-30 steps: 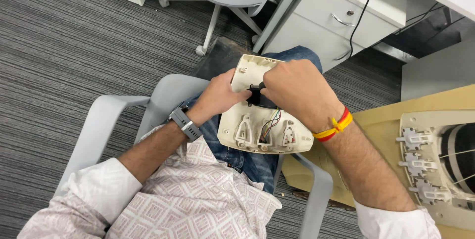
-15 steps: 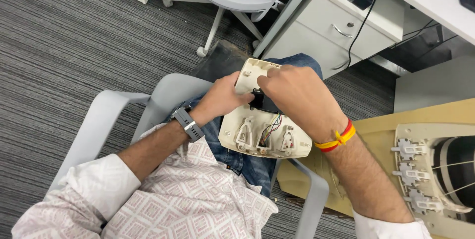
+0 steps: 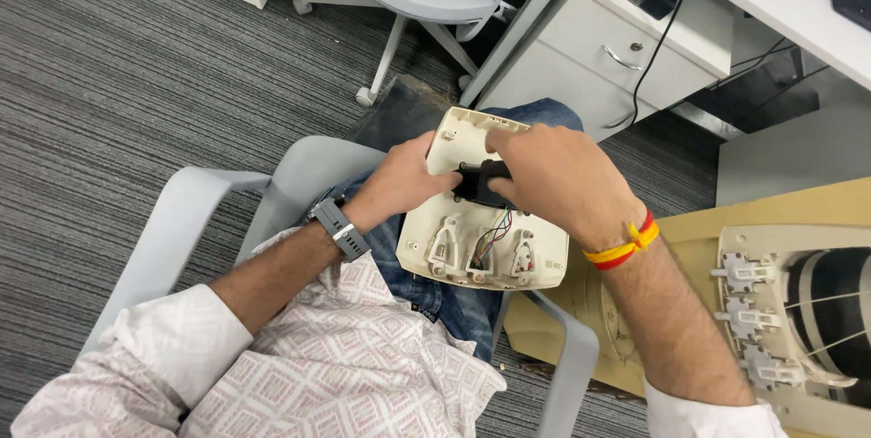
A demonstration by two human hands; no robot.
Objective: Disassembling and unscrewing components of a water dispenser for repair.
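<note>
far left there is striped grey carpet (image 3: 136, 84), then the pale grey arm of the chair (image 3: 172, 238) the person sits in. next comes the left hand (image 3: 399, 186), with a grey watch (image 3: 337, 228) on its wrist. its fingers are curled narrow against the left edge of a cream plastic cover (image 3: 481, 229), and the fingertips meet a small black part (image 3: 479, 186) at the cover's middle.

the cover rests on the person's lap over blue jeans (image 3: 426, 297), inner side up, with 3 white clips along its near edge and a bundle of thin coloured wires (image 3: 490, 237) running from the black part down toward the middle clip. its long axis runs away from the body: the narrow end points up toward the desk drawers (image 3: 599, 57), leaning a little left, and the wide end sits near the belly.

the right hand (image 3: 558, 184) lies over the top of the cover, closed narrow on the black part, with its index finger stretched onto the cover's far end. red and yellow thread (image 3: 626, 243) circles that wrist.

as a judgement, the black part is best worked with the left hand bracing the cover so it cannot rock on the thigh, the right hand pressing or pulling straight, and both kept off the thin wires, which look easy to strain.

far right, on a tan board (image 3: 689, 220), sits a larger cream housing (image 3: 771, 311) with white clips and a dark round opening.
</note>
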